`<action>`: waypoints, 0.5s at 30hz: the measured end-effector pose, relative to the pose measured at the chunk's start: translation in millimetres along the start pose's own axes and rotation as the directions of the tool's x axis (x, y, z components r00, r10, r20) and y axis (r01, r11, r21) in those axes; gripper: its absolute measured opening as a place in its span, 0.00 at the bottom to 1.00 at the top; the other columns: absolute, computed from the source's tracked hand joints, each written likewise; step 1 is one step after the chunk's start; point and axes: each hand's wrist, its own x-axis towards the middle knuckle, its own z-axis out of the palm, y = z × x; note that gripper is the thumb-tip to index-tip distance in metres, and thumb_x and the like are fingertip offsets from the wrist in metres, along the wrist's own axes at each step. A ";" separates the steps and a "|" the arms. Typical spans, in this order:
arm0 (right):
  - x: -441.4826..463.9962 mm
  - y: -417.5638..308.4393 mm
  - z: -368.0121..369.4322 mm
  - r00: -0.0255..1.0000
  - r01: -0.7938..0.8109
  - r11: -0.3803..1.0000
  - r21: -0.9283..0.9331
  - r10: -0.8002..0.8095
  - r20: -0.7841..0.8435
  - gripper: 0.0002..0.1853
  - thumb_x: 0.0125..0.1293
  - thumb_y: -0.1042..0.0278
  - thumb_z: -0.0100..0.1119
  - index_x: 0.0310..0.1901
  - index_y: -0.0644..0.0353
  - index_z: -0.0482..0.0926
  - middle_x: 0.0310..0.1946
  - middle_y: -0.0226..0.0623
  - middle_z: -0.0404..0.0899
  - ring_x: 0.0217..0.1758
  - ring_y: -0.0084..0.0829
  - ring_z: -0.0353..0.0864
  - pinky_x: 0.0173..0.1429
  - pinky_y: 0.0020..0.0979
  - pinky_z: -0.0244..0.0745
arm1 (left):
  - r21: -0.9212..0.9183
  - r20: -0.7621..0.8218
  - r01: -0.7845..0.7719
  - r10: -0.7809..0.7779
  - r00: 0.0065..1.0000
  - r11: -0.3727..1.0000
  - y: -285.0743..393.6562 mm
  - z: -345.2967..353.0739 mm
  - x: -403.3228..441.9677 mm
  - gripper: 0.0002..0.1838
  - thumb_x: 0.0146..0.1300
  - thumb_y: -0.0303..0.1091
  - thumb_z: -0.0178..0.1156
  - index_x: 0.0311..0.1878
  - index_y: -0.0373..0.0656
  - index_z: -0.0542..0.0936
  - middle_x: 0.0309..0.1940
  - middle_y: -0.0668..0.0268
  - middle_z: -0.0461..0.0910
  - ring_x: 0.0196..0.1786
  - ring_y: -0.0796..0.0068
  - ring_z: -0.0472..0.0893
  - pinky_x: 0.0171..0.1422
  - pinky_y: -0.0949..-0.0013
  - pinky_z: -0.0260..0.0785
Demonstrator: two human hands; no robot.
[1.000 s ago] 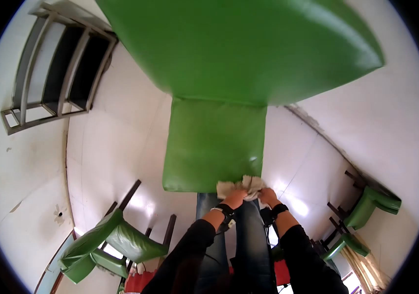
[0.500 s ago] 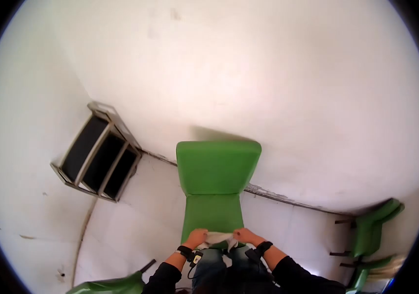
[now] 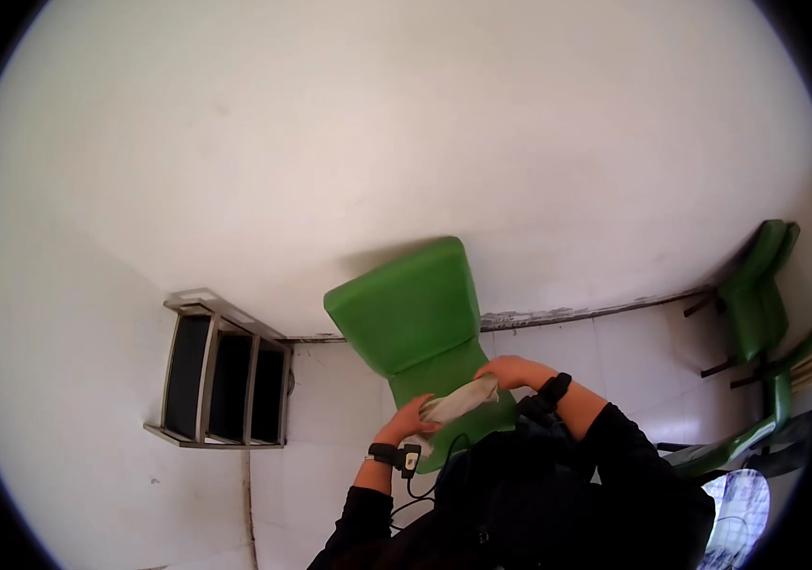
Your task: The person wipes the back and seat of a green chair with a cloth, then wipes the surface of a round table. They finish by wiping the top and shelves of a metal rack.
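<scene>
A whitish cloth (image 3: pixel 460 401) is stretched between my two hands, above the seat of a green chair (image 3: pixel 409 302). My left hand (image 3: pixel 410 417) grips the cloth's left end, fingers closed on it. At the other end, my right hand (image 3: pixel 509 371) pinches the cloth near the seat's right edge. I cannot tell whether the cloth touches the seat. The front of the seat is partly hidden by my arms and dark clothing.
A metal rack with black shelves (image 3: pixel 227 378) stands at the left by the wall. More green chairs (image 3: pixel 755 302) are along the right side. A clear plastic-looking bundle (image 3: pixel 736 518) lies at lower right. The white wall (image 3: pixel 406 123) rises behind the chair.
My view has turned and leaned closer to the chair, which now appears tilted. Both hands have moved forward over the seat with the cloth, the right one farther.
</scene>
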 end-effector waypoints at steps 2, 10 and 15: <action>5.9 10.2 0.3 0.985 0.069 0.991 0.118 -0.048 -0.168 0.22 0.43 0.74 0.55 0.45 0.55 0.73 0.41 0.43 0.73 0.45 0.43 0.71 0.46 0.36 0.67 | -0.037 -0.038 0.116 -0.117 0.992 0.993 0.6 -3.4 5.4 0.34 0.43 0.40 0.63 0.54 0.39 0.64 0.46 0.54 0.71 0.49 0.60 0.71 0.53 0.67 0.62; 34.8 47.3 -47.5 0.987 0.092 0.931 0.353 -0.039 -0.156 0.14 0.43 0.73 0.52 0.35 0.61 0.76 0.31 0.46 0.76 0.35 0.42 0.75 0.37 0.34 0.69 | -0.285 -0.199 0.088 -0.149 0.969 0.955 7.4 -35.4 53.4 0.18 0.52 0.32 0.56 0.47 0.36 0.72 0.37 0.59 0.77 0.40 0.73 0.74 0.46 0.72 0.65; 93.4 77.4 -71.4 0.933 0.320 0.677 0.663 -0.104 -0.344 0.10 0.52 0.74 0.49 0.37 0.67 0.74 0.26 0.37 0.76 0.30 0.25 0.74 0.33 0.28 0.68 | -0.308 -0.373 0.119 -0.235 0.898 0.944 10.3 -40.9 96.0 0.18 0.53 0.32 0.56 0.48 0.38 0.71 0.41 0.58 0.75 0.43 0.73 0.73 0.48 0.72 0.64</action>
